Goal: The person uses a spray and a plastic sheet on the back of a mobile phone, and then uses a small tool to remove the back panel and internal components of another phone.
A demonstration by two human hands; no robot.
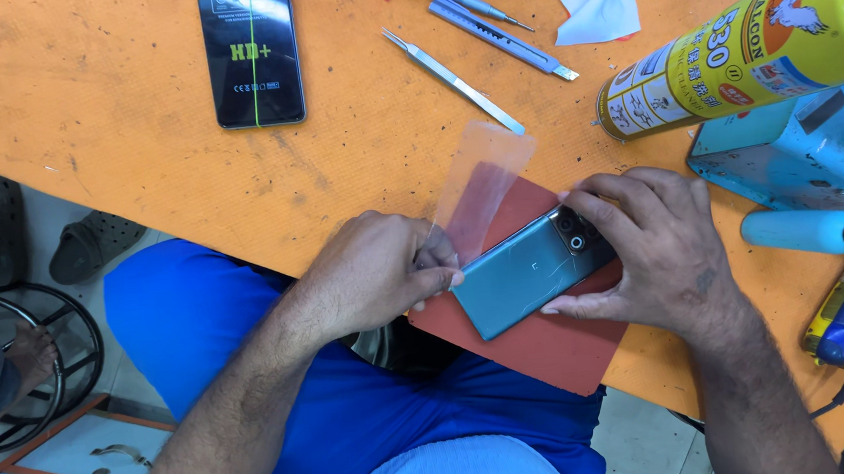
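Phone [530,271] lies back-up on a red mat [541,343] at the near edge of the orange desk [132,119], long axis running from lower left to upper right, camera cluster at the upper-right end. Right hand [649,254] clamps that camera end, fingers over the top edge, thumb along the near side: grip closed on the phone. Left hand [380,270] sits at the opposite, lower-left end, fingertips pinched on the bottom of a clear film sheet [483,187]; the film stands up and leans away toward the far side, its lower edge right at the phone's left end. So film and phone meet at the left hand, and the phone stretches away from it toward the right hand. Elsewhere on the desk: a second phone with a dark screen [251,50], tweezers [452,79], a craft knife [501,35], a yellow spray can [743,41] lying on its side, a blue device [802,152] on the right.
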